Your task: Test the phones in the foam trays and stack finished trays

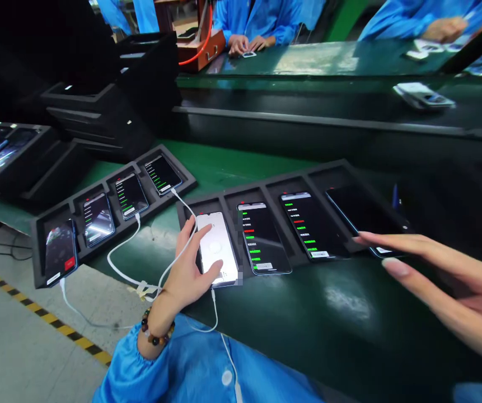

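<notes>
My left hand (pixel 188 268), a bead bracelet at its wrist, lies over the left side of a smartphone with a white lit screen (pixel 218 246). Its fingers are spread, with the thumb and a fingertip on the glass. A white cable (pixel 214 305) runs to that phone's lower end. My right hand (pixel 446 280) reaches in from the right, thumb and fingers apart, fingertips at the lower end of a dark-screened phone (pixel 358 215). Between the hands, two phones (pixel 261 238) (pixel 310 226) show lists with green and red bars. All these phones lie in a black foam tray (pixel 266 184).
A second foam tray (pixel 34 246) on the left holds several phones, some with white cables. Black trays (pixel 93 117) are stacked behind it. A raised ledge (pixel 308 120) crosses the bench, with a small stack of devices (pixel 424 96) beyond. Co-workers' hands (pixel 251 45) are across the bench.
</notes>
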{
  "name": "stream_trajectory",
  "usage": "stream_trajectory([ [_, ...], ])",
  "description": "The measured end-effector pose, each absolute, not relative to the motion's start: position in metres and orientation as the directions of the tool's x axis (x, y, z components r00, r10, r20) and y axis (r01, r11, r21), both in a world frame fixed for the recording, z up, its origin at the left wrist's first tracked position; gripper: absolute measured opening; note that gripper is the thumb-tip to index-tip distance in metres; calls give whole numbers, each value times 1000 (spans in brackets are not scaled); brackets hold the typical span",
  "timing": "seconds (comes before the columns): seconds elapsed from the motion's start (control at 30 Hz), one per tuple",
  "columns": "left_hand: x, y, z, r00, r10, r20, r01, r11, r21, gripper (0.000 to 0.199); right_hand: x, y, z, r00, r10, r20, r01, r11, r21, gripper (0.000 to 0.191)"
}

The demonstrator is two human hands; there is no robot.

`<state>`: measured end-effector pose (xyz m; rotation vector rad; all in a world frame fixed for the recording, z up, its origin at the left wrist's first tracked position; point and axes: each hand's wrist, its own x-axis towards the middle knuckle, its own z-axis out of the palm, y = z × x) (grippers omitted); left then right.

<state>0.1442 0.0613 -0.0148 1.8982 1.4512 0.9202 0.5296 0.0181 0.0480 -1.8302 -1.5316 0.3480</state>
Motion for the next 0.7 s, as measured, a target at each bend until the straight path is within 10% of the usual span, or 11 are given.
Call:
stream_trajectory([
  [0.4,165,84,-21,-35,980,196,705,-115,700,61,539,31,-16,363,704,611,765,149,-627,20],
  [0.7,155,82,-24,-124,943,307,595,-177,784,39,569,30,-29,514,663,545,740,-21,-672,33],
])
